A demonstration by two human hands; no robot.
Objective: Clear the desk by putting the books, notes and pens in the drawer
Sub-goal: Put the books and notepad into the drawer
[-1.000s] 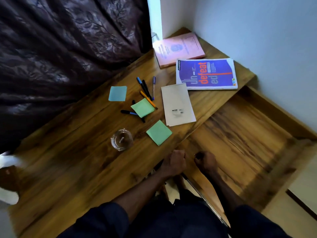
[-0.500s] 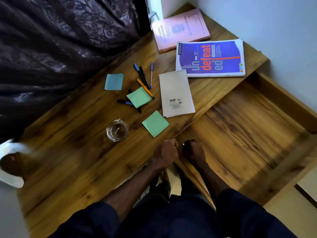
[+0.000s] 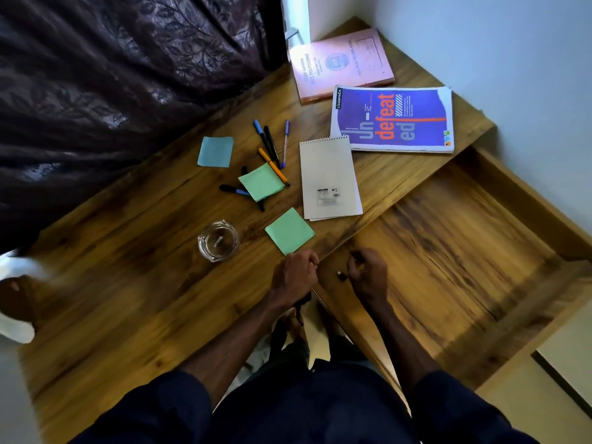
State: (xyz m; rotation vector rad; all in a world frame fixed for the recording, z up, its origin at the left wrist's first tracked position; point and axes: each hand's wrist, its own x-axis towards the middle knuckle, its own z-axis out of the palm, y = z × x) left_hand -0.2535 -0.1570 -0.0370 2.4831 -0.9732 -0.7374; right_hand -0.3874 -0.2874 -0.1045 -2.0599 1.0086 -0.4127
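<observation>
Drawer (image 3: 448, 251) open, empty; books (image 3: 394, 118), notes (image 3: 290, 230), pens (image 3: 272, 152) all on worktop (image 3: 128, 299). Left hand (image 3: 296, 274), right hand (image 3: 368, 274) clenched, grip contents unclear.

I see a wooden desk (image 3: 128, 299). At its far corner lies a pink book (image 3: 342, 64), and just beside it a blue notebook (image 3: 394, 120). Near the drawer-side edge lie a white spiral notepad (image 3: 330, 177) and a green note (image 3: 290, 230). Toward the middle are several pens (image 3: 272, 149), another green note (image 3: 262, 182) resting on some of them, a blue note (image 3: 215, 152) and a glass ashtray (image 3: 218, 240).
</observation>
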